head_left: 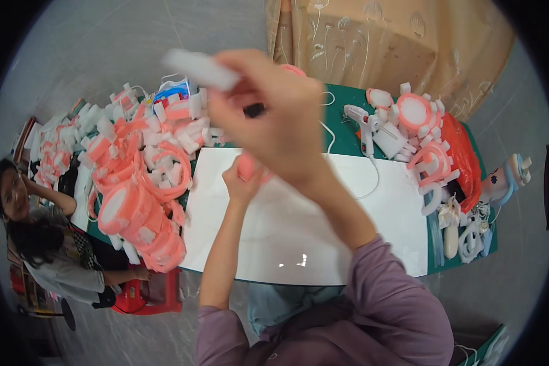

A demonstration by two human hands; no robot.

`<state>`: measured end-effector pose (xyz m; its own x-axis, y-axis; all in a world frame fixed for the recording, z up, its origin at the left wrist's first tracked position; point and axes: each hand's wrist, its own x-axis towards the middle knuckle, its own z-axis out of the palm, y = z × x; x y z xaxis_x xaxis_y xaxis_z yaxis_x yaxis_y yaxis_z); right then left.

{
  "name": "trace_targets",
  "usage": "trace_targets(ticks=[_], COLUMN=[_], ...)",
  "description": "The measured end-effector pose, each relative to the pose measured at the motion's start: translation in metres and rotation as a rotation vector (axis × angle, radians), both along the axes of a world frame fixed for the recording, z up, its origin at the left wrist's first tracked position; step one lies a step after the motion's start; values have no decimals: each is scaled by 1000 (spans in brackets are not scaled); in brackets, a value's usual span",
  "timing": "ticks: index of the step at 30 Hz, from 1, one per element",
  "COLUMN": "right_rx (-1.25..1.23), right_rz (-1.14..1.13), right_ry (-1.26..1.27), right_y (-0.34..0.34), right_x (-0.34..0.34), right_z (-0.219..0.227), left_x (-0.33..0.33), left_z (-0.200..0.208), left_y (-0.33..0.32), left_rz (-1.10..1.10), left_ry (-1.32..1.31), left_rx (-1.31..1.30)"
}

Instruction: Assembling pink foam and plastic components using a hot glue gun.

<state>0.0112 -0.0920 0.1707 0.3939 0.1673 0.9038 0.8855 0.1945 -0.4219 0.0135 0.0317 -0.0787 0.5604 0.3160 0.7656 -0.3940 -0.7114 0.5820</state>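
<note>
My right hand [274, 122] is raised close to the camera and blurred by motion. Its fingers are closed on a white foam piece [204, 69], which sticks out to the left. Below it, over the white board [293, 232], my left hand [241, 183] grips a pink foam piece [247, 166]; the raised right hand hides part of that piece. A small black object [254, 110] shows by the right palm, too unclear to name. A white glue gun [364, 127] with a cord stands on the green mat beyond the board's far edge.
Left of the board are heaped pink foam rings [134, 213] and white foam blocks [85, 122]. Right lie more pink rings [416, 113], a red plastic bag [463, 158] and small tools [463, 238]. Another person [49, 226] sits on a red stool [146, 296] at the left.
</note>
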Motion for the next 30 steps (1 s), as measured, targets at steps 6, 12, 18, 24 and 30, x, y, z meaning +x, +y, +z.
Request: trace_targets(ticks=[6,12,18,24,30], right_rx=[-420,-476,-498,-478,-572], right_rz=[-213,-235,-276,-259,-225], right_ry=[-140,-153,-254,-249,-303], right_y=[-70,-67,-61,-58,-60], right_x=[40,38,37,37,44], right_z=[-89,-132,-140,-140,-144], left_x=[-7,-19,-19,-18,-18], left_z=[30,33,37,36,36], left_y=[-18,-25,-31,-31,-30], left_rz=[-82,-166,-153,-196,-246], left_ry=[20,59,72,71,136], left_rx=[-242,-146,-155,-163,-171])
